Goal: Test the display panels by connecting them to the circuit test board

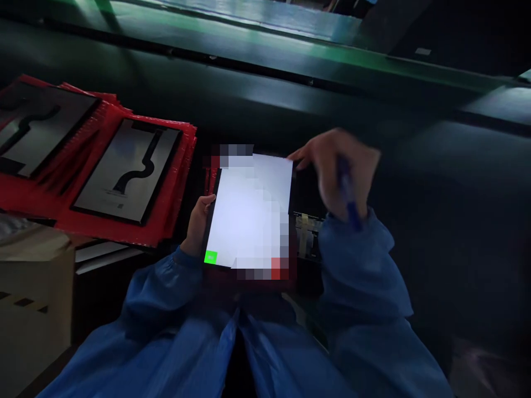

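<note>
A display panel (244, 213) glows white in front of me, with a small green patch at its lower left corner. Its upper and lower right parts are blurred into blocks. My left hand (196, 225) grips the panel's left edge, thumb over the rim. At the upper right corner, the fingertips of my right hand (342, 166) are at or very near the edge. A blue pen (348, 196) is tucked in that hand, pointing back toward my wrist. Beside the panel's right edge lies a dark part with a circuit strip (307, 232), partly hidden by my sleeve.
Left of me, red sheets (170, 221) are stacked with a grey-backed panel (124, 171) on top; another panel (50, 127) lies farther left. A cardboard box (35, 315) stands at the lower left. A long dark ledge (249, 66) crosses behind the work surface.
</note>
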Demonstrator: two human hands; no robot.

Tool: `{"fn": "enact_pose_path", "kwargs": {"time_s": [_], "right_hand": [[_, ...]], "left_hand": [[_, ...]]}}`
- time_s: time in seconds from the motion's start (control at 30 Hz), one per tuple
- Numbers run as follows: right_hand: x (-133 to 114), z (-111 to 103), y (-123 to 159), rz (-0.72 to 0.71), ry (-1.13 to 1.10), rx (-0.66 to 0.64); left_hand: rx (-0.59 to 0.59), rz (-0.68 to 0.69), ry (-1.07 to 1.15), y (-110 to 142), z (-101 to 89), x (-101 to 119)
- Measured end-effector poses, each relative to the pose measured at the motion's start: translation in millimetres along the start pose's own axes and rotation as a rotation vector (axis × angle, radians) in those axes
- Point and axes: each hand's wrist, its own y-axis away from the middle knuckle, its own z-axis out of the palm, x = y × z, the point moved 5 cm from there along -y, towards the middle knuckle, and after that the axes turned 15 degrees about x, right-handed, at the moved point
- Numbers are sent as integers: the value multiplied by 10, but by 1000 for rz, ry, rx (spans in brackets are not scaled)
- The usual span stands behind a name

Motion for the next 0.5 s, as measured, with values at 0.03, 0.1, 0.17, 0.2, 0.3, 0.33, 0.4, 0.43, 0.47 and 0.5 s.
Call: {"fn": "enact_pose_path", "kwargs": {"time_s": [0.03,0.1,0.17,0.2,0.3,0.33,0.4,0.43,0.47,0.5], "right_hand": [[-129,91,115,-75,21,-176],[-334,270,404,-269,107,-449],[-410,399,674,-390,204,-597],[-413,429,777,-421,245,-623],[-414,369,949,-493,302,-545],[-423,317,975,-512,309,-506],[-457,196,993,-528,313,-449],[-476,130,986,-516,307,-423],[-492,56,966,-490,300,-386],[-498,-27,938,-452,294,-336]], "left_hand": [[-5,-5,7,-1,8,-12],[-6,-18,13,13,20,-38],[1,-45,-3,30,21,-62],[4,-60,-14,35,19,-73],[-18,-96,-19,30,10,-92],[-31,-103,-12,23,7,-96],[-53,-107,-2,1,-5,-103],[-52,-104,-5,-14,-18,-105],[-37,-95,-12,-30,-39,-104],[-15,-83,-19,-46,-63,-99]]}}
